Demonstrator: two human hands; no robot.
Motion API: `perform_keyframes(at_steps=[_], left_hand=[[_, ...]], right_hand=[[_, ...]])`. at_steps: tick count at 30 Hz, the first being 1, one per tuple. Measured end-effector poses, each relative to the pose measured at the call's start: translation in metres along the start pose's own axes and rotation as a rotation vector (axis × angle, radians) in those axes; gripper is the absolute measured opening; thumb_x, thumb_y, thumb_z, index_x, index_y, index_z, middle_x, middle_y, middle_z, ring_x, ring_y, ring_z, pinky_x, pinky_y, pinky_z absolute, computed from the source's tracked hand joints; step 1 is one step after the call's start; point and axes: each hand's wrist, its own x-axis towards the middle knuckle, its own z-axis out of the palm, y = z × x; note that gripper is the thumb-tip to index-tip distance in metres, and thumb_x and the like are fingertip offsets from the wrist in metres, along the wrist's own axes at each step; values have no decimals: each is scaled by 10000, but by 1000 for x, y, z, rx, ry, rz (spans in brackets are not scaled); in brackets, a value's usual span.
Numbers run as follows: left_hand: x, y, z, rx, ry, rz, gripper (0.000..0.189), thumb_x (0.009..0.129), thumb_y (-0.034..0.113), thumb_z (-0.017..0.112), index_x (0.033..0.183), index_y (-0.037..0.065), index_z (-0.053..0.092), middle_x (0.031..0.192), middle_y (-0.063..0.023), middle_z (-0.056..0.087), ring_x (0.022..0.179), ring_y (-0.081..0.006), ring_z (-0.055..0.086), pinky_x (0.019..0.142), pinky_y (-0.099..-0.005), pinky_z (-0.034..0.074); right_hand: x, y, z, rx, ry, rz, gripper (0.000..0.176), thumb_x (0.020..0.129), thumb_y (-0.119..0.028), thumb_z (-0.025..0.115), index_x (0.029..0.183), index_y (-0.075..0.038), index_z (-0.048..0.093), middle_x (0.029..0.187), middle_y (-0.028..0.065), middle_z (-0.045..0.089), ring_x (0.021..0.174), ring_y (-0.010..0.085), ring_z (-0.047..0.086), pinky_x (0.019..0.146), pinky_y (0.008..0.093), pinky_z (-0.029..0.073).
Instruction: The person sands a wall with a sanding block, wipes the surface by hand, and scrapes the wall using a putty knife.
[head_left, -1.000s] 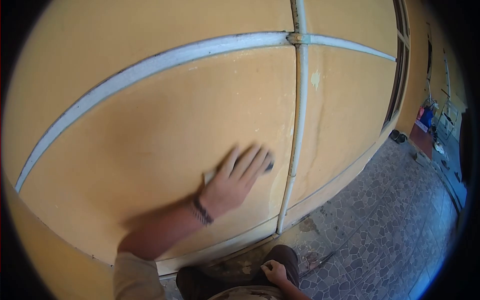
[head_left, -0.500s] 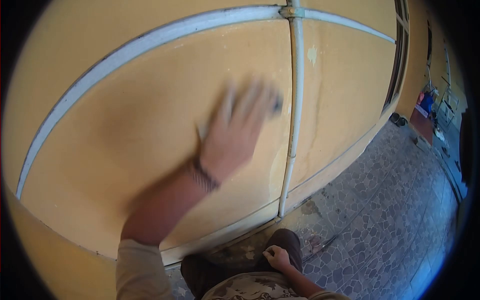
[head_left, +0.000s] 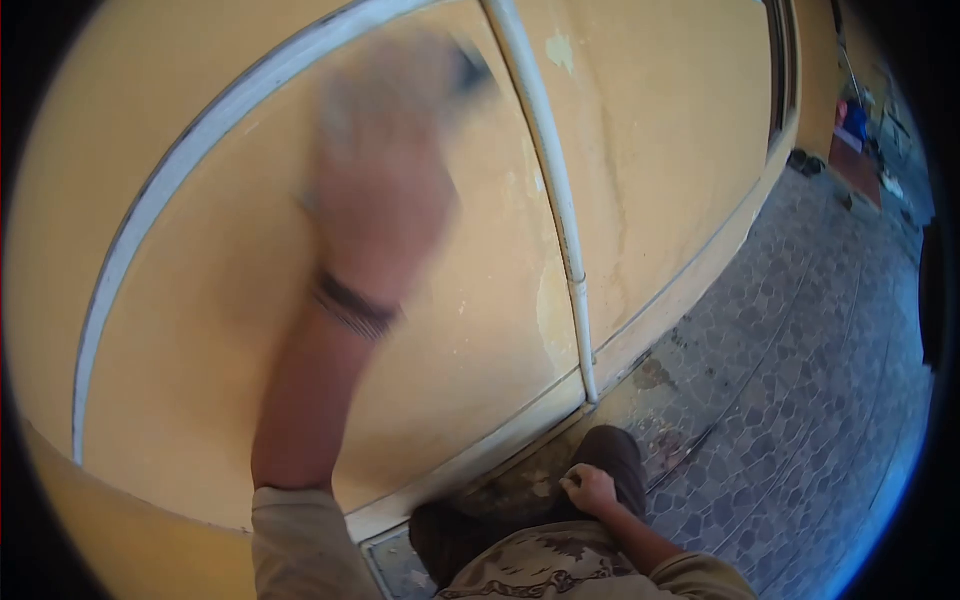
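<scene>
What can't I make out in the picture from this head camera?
Head view: what the dark thing at the left hand is; motion blur.
Head view: the left fingers' grip; same blur.
Head view: the right palm; hidden by the right hand itself.
Head view: the pipe's top; cut off by the upper edge.
Head view: distant clutter; too small.

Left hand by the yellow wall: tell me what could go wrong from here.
The left hand, blurred with a dark-ended thing at its fingers, is close to the white pipe; a wide sweep might knock knuckles against it.

The paint patch right of the pipe looks chipped, so rubbing there could lift more.

The arm is stretched up while the right hand rests by the knee, off the wall; reaching further might cost balance.
</scene>
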Motion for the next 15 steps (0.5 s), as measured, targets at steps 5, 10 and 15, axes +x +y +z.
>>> perform_keyframes(at_steps=[5, 10, 15], left_hand=[[-43, 33, -8, -25, -139, 65, 475, 938, 133, 469, 1411, 90, 486, 1430, -103, 508, 1324, -345, 458, 1104, -523, 327], [-151, 75, -15, -189, -331, 208, 487, 949, 174, 482, 1431, 105, 467, 1455, -88, 494, 1317, -352, 478, 1107, -540, 327], [16, -42, -6, -78, 200, 39, 432, 967, 81, 444, 1397, 53, 471, 1401, -125, 530, 1271, -391, 496, 1073, -555, 366]], right_hand=[[1, 0, -8, 82, 17, 31, 181, 820, -260, 705, 855, -83, 682, 874, 132, 690, 839, 334, 671, 755, 444, 523], [1, -2, -4, 58, 1, 20, 182, 819, -261, 705, 852, -85, 673, 871, 131, 689, 841, 334, 671, 751, 451, 522], [3, -1, 0, 25, 20, 45, 181, 798, -258, 726, 848, -88, 687, 876, 136, 692, 835, 331, 670, 747, 439, 522]])
